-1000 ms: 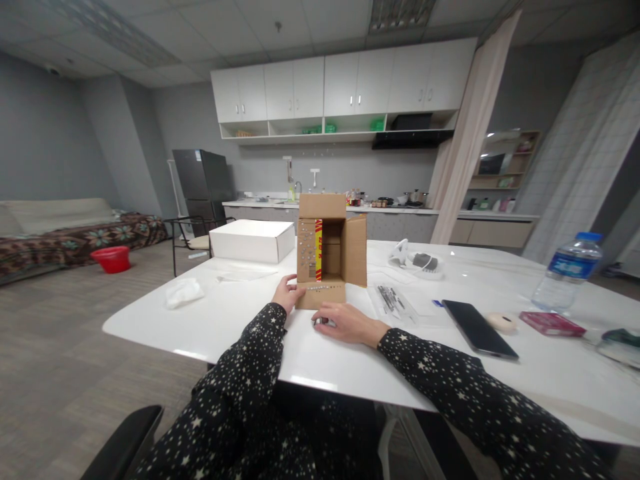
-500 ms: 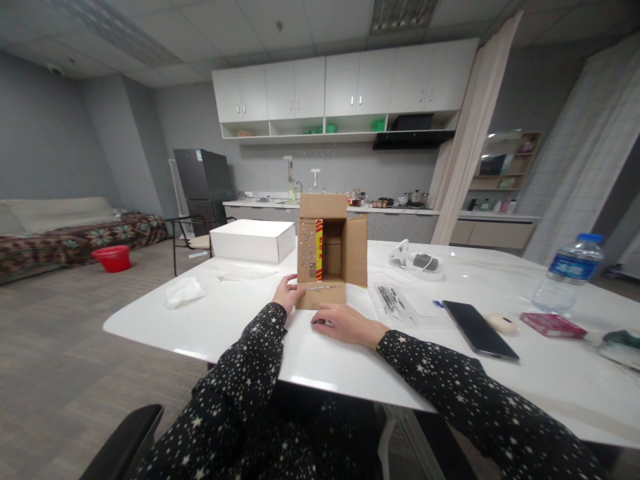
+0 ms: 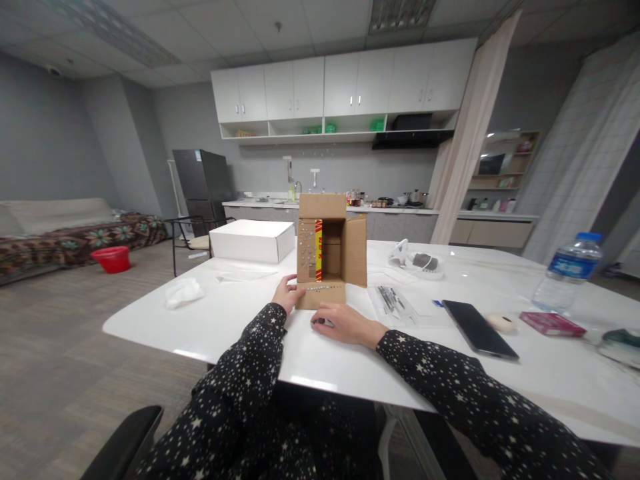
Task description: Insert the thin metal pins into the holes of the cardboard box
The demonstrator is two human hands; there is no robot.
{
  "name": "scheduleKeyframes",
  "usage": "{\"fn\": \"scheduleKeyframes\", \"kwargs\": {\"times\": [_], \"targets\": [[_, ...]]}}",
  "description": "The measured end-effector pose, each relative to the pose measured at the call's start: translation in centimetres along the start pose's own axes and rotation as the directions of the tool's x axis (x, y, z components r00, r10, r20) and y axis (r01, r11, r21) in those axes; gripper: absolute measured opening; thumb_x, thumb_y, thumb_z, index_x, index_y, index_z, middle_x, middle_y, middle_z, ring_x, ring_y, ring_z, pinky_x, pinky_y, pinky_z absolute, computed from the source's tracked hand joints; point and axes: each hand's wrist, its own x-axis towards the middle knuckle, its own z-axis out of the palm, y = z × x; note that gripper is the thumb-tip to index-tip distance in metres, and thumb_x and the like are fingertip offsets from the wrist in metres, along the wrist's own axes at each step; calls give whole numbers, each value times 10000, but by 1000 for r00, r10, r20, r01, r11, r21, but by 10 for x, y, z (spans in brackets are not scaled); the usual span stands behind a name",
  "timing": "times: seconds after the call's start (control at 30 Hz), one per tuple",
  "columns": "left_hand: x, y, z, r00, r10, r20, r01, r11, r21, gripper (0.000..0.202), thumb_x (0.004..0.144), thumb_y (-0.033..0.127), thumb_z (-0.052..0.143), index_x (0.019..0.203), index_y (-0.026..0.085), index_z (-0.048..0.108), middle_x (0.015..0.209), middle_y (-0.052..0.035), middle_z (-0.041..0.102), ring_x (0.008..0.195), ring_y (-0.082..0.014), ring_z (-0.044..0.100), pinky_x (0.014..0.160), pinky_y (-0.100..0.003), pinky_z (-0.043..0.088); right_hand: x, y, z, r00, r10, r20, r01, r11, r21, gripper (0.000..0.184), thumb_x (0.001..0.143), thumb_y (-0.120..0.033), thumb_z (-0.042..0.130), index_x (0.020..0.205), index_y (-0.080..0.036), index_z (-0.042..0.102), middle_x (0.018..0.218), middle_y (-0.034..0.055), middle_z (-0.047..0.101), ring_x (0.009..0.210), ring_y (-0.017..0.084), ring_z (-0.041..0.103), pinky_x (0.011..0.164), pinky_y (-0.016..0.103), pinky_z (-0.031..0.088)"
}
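Observation:
A brown cardboard box stands on the table with its opening towards me and its flaps spread. Small shiny studs dot its left flap, beside a yellow and red strip, and more run in a row along the bottom flap. My left hand grips the left edge by the bottom flap, thumb on the cardboard. Just in front of that flap, my right hand lies low over the table, fingers curled in; a small dark and silvery thing shows between them, too small to name.
On the white table are a white box, crumpled tissue, a clear packet with dark slim pieces, a phone, a pink box and a water bottle. A red basin is on the floor.

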Motion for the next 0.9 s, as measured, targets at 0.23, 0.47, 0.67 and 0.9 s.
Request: {"fn": "scheduleKeyframes", "kwargs": {"times": [0.23, 0.47, 0.67, 0.9], "targets": [[1, -3, 1, 1000, -1, -4, 1, 1000, -9, 626, 590, 200, 775, 1146, 165, 489, 710, -9, 629, 668, -166, 641, 678, -325, 519, 0, 1, 0, 1000, 3, -3, -3, 1000, -23, 195, 924, -297, 501, 1010, -196, 645, 904, 45, 636, 772, 142, 591, 689, 251, 421], [1, -1, 3, 999, -17, -29, 17, 1000, 1, 622, 585, 231, 774, 1143, 177, 504, 742, -22, 631, 683, -173, 638, 667, -320, 507, 0, 0, -1, 1000, 1, -13, -1, 1000, -21, 195, 925, -286, 497, 1015, -188, 641, 917, 56, 640, 793, 149, 596, 702, 254, 426], [-1, 2, 4, 998, -34, -53, 36, 999, 29, 603, 599, 231, 762, 1144, 177, 509, 737, -22, 632, 654, -162, 629, 628, -288, 491, 1, 0, 0, 999, 23, -31, -24, 1000, -17, 191, 923, -279, 499, 1011, -185, 639, 935, 60, 644, 801, 151, 599, 714, 260, 434], [-2, 4, 6, 997, -46, -56, 45, 999, -8, 557, 624, 201, 736, 1132, 174, 510, 722, -13, 624, 660, -152, 629, 635, -281, 496, 1, 1, 2, 998, 36, -47, -38, 999, -27, 191, 923, -270, 493, 1010, -185, 640, 945, 60, 646, 807, 154, 599, 714, 260, 434]]}}
